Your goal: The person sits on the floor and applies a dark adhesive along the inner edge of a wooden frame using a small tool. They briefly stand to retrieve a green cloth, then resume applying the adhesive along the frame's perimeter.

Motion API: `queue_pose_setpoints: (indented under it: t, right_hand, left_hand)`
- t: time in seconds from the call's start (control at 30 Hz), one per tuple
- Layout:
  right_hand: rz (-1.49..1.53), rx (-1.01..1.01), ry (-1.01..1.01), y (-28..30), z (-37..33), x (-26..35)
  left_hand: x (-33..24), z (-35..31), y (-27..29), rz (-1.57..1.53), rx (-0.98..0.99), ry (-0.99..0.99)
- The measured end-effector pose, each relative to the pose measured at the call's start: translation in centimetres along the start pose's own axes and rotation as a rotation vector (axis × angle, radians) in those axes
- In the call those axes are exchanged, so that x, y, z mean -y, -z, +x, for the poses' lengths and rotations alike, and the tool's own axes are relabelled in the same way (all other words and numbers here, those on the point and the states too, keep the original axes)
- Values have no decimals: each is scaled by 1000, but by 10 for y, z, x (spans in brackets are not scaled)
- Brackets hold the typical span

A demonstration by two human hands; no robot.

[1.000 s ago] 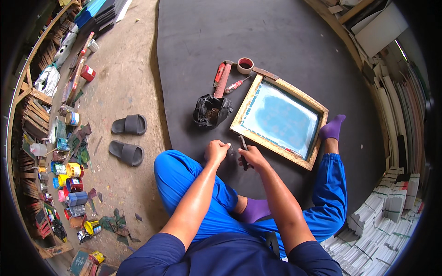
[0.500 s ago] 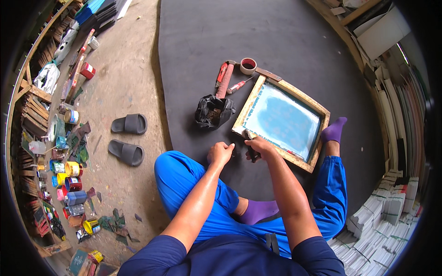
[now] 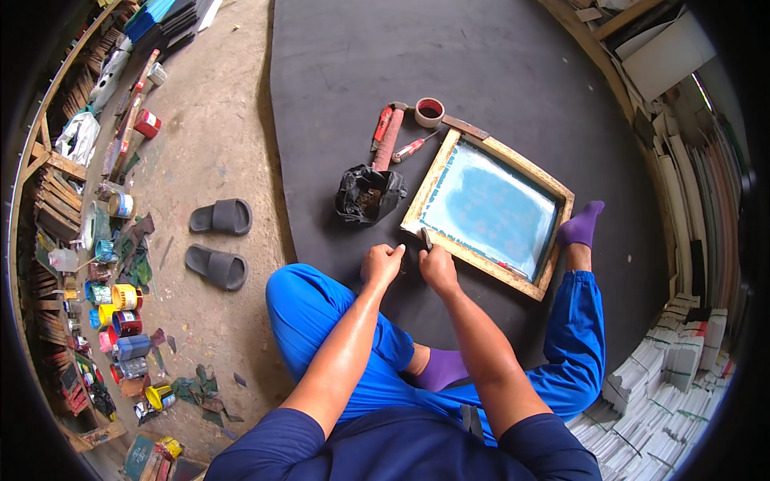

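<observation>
My right hand point(image 3: 438, 268) grips a dark tool point(image 3: 426, 236), its head near the near left corner of the wooden frame point(image 3: 481, 260), which lies on the black mat point(image 3: 481, 72). If my grip slips, that head could gouge the wooden frame or tear its blue panel point(image 3: 489, 208). My left hand point(image 3: 381, 265) is curled beside; whether it pinches anything, I cannot tell. My grip hides most of the tool.

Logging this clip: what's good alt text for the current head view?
A seated person grips a dark tool in the right hand by the near edge of a wooden-framed blue screen, the left hand close by. Beyond, on a black mat, are a hammer, a screwdriver, a tape roll and an open black plastic bag.
</observation>
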State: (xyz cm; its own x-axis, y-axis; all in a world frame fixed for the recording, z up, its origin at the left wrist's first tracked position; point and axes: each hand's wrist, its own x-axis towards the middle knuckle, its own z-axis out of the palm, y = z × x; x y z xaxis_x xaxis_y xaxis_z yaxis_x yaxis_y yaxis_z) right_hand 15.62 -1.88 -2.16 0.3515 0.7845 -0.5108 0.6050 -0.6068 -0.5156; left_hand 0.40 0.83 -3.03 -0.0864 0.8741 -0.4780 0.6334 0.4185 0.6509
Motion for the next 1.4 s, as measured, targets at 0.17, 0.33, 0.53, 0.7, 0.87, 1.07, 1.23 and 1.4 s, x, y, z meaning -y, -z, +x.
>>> queue_pose_setpoints:
  t: [0.17,0.33,0.53,0.7,0.87,1.07,1.23,1.4]
  right_hand:
    - [-28,-60,28,0,-23,13]
    - [-31,27,125,1,-43,11]
    - [23,170,197,-5,-53,-1]
    - [300,449,161,-18,-37,-29]
    - [17,159,241,-7,-60,-42]
    - [-333,-266,193,11,-88,-79]
    - [-443,-424,223,13,-87,-98]
    - [-583,-422,472,-15,-86,-93]
  left_hand:
    - [17,8,-7,-217,-19,-74]
    - [7,6,-2,-702,205,72]
    - [11,5,5,-814,293,183]
    - [35,18,-9,-662,127,25]
    - [37,16,0,-9,-59,-90]
    - [-2,-17,40,418,6,-249]
    - [-2,-25,77,973,342,-401]
    - [15,-29,68,1103,332,-400]
